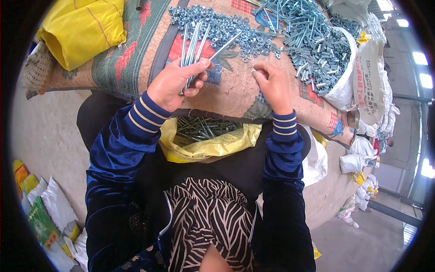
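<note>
A bundle of several long thin metal bolts (194,45) stands up out of my left hand (180,80), which is closed around their lower ends. One more bolt (225,46) slants off to the right between its thumb and forefinger. My right hand (273,86) is held apart to the right, thumb and forefinger pinched together. A tiny pale spot shows at those fingertips; what it is I cannot make out. Just beyond both hands lies a spread of small metal nuts (247,38) on the patterned cloth cover (226,93).
At the far right are heaped short metal sleeves (312,59) and long bolts (290,11), edged by a white sack (346,77). An open yellow bag (181,152) of bolts sits below the work surface, between my forearms. Another yellow bag (84,34) stands far left.
</note>
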`<action>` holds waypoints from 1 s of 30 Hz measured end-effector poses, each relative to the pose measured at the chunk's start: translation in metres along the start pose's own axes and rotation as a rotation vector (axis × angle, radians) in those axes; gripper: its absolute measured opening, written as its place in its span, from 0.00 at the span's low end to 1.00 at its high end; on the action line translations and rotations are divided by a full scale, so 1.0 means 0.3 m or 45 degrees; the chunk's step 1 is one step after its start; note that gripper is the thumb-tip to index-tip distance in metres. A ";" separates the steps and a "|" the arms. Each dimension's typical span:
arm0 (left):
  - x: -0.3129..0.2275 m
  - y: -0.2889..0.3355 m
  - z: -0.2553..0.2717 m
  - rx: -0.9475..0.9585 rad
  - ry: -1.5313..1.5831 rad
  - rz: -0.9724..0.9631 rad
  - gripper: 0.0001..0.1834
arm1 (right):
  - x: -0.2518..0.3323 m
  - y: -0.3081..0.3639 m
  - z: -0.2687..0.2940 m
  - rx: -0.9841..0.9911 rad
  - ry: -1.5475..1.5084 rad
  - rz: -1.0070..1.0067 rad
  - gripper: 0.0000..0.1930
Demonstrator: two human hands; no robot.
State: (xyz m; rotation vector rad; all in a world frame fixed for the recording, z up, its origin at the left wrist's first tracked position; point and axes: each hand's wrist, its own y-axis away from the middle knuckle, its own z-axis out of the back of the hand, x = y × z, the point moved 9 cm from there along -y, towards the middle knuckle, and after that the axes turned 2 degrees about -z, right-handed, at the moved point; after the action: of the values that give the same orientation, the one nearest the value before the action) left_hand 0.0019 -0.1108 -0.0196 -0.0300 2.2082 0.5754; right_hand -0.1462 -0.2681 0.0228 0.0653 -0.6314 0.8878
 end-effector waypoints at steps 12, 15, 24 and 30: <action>0.057 0.002 -0.027 0.036 -0.223 0.053 0.10 | 0.022 -0.014 0.036 -0.148 -1.094 -0.353 0.05; 0.065 0.000 -0.031 0.038 -0.217 0.042 0.11 | 0.053 -0.013 0.024 -0.143 -1.286 -0.329 0.07; 0.077 0.001 -0.064 0.179 0.055 0.129 0.10 | 0.333 0.025 0.138 -0.578 -0.032 0.462 0.12; 0.010 -0.022 -0.002 -0.004 0.200 -0.103 0.08 | 0.222 -0.117 -0.003 -0.570 0.048 0.440 0.15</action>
State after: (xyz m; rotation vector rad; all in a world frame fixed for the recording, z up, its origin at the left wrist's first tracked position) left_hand 0.0010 -0.1164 -0.0240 -0.1707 2.3464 0.5473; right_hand -0.0890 -0.2436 0.0652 -0.4746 -0.8076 1.0559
